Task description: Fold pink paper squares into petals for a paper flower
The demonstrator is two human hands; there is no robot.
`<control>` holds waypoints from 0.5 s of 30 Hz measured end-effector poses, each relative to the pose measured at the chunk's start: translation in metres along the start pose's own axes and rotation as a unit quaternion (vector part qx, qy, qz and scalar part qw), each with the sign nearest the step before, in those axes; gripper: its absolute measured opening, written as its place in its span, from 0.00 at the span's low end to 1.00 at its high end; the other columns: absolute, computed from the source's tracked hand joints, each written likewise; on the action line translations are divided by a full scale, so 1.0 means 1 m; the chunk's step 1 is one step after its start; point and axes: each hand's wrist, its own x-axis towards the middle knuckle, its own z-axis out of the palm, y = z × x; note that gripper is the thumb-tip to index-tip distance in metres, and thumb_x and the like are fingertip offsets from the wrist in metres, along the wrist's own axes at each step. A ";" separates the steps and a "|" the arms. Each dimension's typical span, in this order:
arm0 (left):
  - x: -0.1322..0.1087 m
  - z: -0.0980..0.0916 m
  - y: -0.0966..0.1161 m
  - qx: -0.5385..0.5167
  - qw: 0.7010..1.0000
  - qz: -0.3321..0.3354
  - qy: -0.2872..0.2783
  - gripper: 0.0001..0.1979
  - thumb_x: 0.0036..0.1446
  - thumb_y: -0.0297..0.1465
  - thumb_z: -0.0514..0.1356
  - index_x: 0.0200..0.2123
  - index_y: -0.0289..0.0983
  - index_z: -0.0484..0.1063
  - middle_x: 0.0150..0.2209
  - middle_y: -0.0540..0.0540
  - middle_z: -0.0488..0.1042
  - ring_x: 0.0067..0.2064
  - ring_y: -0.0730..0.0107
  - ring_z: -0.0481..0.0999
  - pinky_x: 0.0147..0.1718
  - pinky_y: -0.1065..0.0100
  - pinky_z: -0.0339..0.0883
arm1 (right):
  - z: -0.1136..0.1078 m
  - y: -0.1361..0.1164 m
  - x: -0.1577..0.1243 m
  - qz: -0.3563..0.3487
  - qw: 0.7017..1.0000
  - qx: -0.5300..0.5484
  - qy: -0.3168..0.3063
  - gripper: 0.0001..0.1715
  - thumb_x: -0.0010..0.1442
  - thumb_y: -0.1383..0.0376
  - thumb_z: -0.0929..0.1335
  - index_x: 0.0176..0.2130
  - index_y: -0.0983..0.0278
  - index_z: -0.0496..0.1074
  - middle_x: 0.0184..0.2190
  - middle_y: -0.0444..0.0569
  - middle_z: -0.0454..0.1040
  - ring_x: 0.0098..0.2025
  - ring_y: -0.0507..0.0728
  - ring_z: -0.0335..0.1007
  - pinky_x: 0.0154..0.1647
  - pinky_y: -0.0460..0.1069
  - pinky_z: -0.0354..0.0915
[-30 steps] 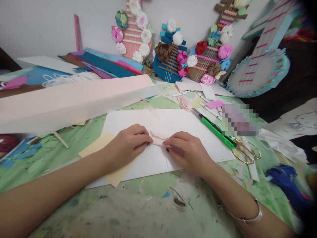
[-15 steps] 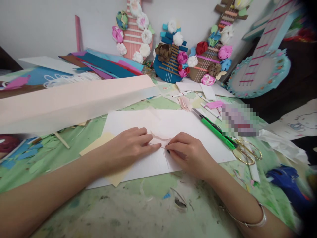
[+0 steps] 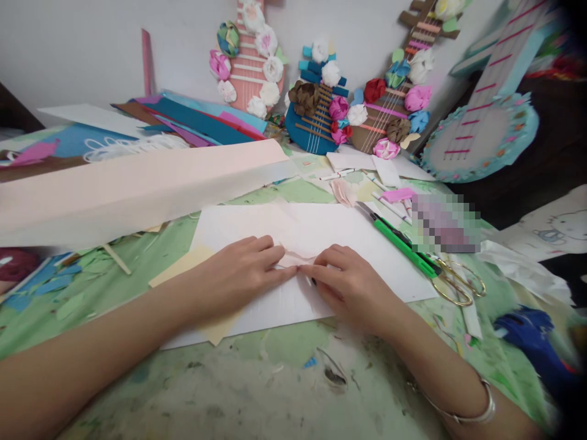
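My left hand (image 3: 250, 266) rests over a white sheet (image 3: 358, 235), fingers bent and pressed together on a thin pale pink piece of paper (image 3: 297, 253). From the other side, my right hand (image 3: 351, 278) pinches the same paper, with a dark-nailed thumb underneath. Both index fingertips meet at the paper's near edge. Much of the paper is hidden behind my fingers. Under my left wrist lies a pale yellow sheet (image 3: 178, 269).
Right of my right hand lie a green utility knife (image 3: 403, 244) and gold-handled scissors (image 3: 454, 282). A blue glue gun (image 3: 527, 336) is at the right edge. A long folded pink sheet (image 3: 137, 171) lies at left. Flower-decorated paper instruments (image 3: 316, 116) stand behind.
My right index finger has slid left to touch my left index fingertip. My left hand has stayed nearly in place.
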 end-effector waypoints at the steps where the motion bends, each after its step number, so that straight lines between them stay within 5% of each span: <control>1: 0.000 0.000 0.000 -0.003 1.000 0.001 0.000 0.17 0.65 0.27 0.47 0.56 0.38 0.64 0.37 0.42 0.69 0.38 0.61 0.63 0.38 0.62 0.60 | 0.000 0.000 0.000 -0.005 1.000 -0.007 -0.005 0.15 0.59 0.74 0.62 0.42 0.65 0.75 0.33 0.52 0.71 0.36 0.56 0.62 0.37 0.52 0.60; 15: -0.004 -0.002 -0.012 -0.046 0.998 0.007 0.037 0.12 0.65 0.28 0.49 0.46 0.38 0.71 0.37 0.42 0.71 0.41 0.62 0.67 0.42 0.61 0.61 | -0.007 -0.004 0.002 -0.021 0.999 -0.034 -0.006 0.14 0.60 0.72 0.63 0.37 0.64 0.77 0.44 0.56 0.70 0.47 0.62 0.59 0.43 0.57 0.59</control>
